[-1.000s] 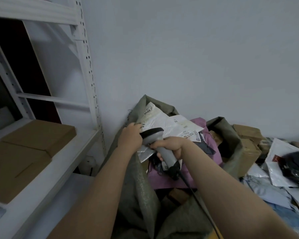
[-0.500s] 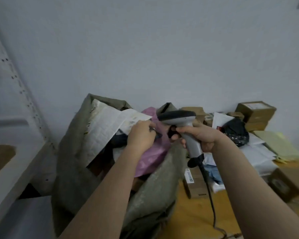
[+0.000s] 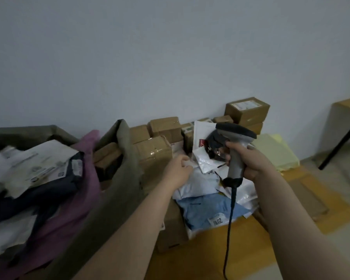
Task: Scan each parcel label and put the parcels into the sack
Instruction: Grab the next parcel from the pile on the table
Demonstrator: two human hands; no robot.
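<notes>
Two bare hands are being held out over a heap of parcels. The left hand [image 3: 177, 170] is being stretched forward and low, knuckles up, with its fingers being curled round the crumpled edge of a white plastic mailer [image 3: 198, 181] lying on top of the heap. The right hand [image 3: 251, 160] is being carried higher and just to the right, and is being wrapped round the handle of a grey handheld barcode scanner [image 3: 233, 158]. The scanner is being kept upright, with its dark-topped head being pointed left over the heap. Its black cable [image 3: 229, 223] is being let hang from the foot of the handle across the parcels.

A light blue plastic mailer [image 3: 200, 211] with a white label is being partly covered by the gripped mailer. A black item in a clear bag [image 3: 214, 144] is being half hidden behind the scanner head.

An olive-grey woven sack [image 3: 127, 158] is being seen at the left with its mouth open, near the left forearm but apart from the gripped mailer. It is being crowded by white labelled mailers [image 3: 38, 158], a dark navy bag [image 3: 49, 188] and a mauve plastic bag [image 3: 85, 199]. The way from heap to sack is being blocked by the sack's raised rim and a taped brown cardboard box [image 3: 156, 156] just beside it.

More brown boxes [image 3: 247, 110] are being stacked along the pale wall [image 3: 170, 57]. Pale yellow mailers [image 3: 275, 150] are being left to the right.
</notes>
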